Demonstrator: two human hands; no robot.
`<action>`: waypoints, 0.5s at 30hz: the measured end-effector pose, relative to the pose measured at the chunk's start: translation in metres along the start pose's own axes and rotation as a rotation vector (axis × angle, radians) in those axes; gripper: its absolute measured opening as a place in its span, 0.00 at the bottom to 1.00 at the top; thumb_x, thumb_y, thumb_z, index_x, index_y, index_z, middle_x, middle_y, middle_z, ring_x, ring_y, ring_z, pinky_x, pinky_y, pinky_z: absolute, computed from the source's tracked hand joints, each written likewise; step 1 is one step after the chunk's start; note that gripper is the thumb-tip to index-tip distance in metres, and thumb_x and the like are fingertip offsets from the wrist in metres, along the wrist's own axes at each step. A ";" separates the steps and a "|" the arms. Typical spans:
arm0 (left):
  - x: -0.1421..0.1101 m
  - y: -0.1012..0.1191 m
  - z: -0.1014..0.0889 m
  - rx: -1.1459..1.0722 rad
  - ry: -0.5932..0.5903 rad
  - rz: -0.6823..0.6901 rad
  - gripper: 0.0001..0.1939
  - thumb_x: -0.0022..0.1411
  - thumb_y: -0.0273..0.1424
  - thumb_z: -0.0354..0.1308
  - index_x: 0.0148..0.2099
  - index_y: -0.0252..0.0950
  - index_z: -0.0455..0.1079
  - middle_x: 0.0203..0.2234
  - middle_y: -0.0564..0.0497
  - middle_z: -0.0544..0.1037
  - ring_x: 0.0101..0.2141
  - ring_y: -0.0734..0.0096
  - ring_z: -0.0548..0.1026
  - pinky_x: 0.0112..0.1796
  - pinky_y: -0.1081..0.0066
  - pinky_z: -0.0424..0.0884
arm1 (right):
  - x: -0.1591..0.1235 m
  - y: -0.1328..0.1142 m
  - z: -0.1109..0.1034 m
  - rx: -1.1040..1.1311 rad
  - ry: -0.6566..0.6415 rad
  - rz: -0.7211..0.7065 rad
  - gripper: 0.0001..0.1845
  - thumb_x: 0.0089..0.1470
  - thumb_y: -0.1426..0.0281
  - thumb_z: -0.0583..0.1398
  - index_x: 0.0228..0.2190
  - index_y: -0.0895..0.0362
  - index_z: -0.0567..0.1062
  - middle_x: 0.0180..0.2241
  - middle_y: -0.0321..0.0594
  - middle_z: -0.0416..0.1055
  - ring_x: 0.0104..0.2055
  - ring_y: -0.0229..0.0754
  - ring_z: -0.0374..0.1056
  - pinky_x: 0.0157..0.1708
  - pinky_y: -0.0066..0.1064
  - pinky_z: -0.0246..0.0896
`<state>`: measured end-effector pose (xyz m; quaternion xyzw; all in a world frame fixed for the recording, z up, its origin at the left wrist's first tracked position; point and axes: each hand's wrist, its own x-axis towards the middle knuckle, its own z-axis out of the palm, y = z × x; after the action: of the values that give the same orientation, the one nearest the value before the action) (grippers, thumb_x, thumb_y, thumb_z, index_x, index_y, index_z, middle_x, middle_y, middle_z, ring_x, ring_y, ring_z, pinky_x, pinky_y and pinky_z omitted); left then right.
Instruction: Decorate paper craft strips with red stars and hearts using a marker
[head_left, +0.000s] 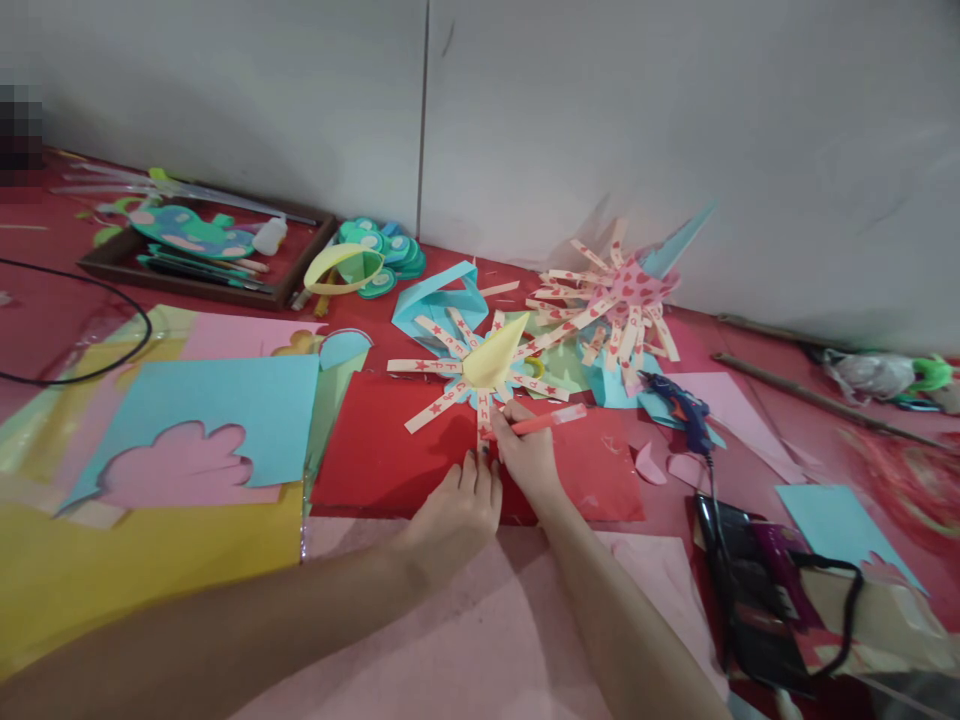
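Note:
My right hand (527, 455) is closed round a red pen (541, 421), its tip resting near the bottom of a paper star craft (480, 368) with a yellow cone in its middle and cream strips spreading out. My left hand (455, 505) lies flat with fingers stretched on a red paper sheet (375, 455), just left of the right hand. The star craft sits on the far edge of that red sheet.
A second pink strip star (622, 295) lies behind to the right. A blue glue gun (684, 412) with a black cable sits at right beside a dark case (750, 590). Blue, pink and yellow sheets (210, 410) cover the left; a tray (202, 255) of supplies stands far left.

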<state>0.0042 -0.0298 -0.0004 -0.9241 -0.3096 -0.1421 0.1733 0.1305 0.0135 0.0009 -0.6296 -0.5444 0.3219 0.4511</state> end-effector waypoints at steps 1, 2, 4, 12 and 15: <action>0.000 0.000 0.000 -0.001 0.000 0.001 0.18 0.57 0.18 0.42 0.44 0.22 0.70 0.39 0.33 0.76 0.39 0.60 0.76 0.35 0.67 0.70 | 0.000 -0.001 0.000 -0.006 -0.009 -0.006 0.18 0.51 0.64 0.53 0.15 0.55 0.54 0.14 0.28 0.52 0.18 0.31 0.49 0.20 0.25 0.47; 0.000 0.000 0.000 0.003 0.000 0.005 0.18 0.57 0.18 0.42 0.44 0.22 0.70 0.39 0.34 0.77 0.39 0.60 0.76 0.35 0.67 0.70 | -0.001 -0.002 0.000 -0.011 -0.013 -0.010 0.18 0.51 0.63 0.52 0.15 0.55 0.54 0.14 0.28 0.52 0.18 0.32 0.49 0.20 0.25 0.47; 0.001 0.000 -0.001 0.020 0.000 0.007 0.18 0.57 0.18 0.42 0.44 0.22 0.70 0.39 0.35 0.77 0.39 0.60 0.76 0.36 0.67 0.71 | -0.001 -0.002 0.000 -0.022 -0.003 -0.009 0.18 0.51 0.63 0.52 0.15 0.55 0.54 0.15 0.28 0.51 0.19 0.32 0.49 0.20 0.24 0.46; 0.001 -0.001 -0.001 0.015 0.001 0.009 0.18 0.57 0.18 0.42 0.45 0.21 0.70 0.40 0.33 0.76 0.39 0.58 0.76 0.35 0.67 0.72 | 0.000 0.004 0.002 -0.091 0.050 -0.039 0.18 0.52 0.63 0.51 0.16 0.54 0.51 0.15 0.27 0.49 0.19 0.31 0.47 0.20 0.25 0.44; 0.000 -0.001 0.000 -0.026 -0.044 0.005 0.19 0.57 0.18 0.42 0.47 0.21 0.68 0.41 0.33 0.75 0.41 0.58 0.75 0.37 0.66 0.71 | 0.000 0.004 0.002 -0.103 0.060 -0.050 0.18 0.52 0.64 0.51 0.16 0.54 0.51 0.15 0.27 0.49 0.19 0.31 0.46 0.20 0.25 0.44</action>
<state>0.0037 -0.0293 -0.0005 -0.9299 -0.3092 -0.1252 0.1549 0.1305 0.0144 -0.0032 -0.6476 -0.5620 0.2630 0.4422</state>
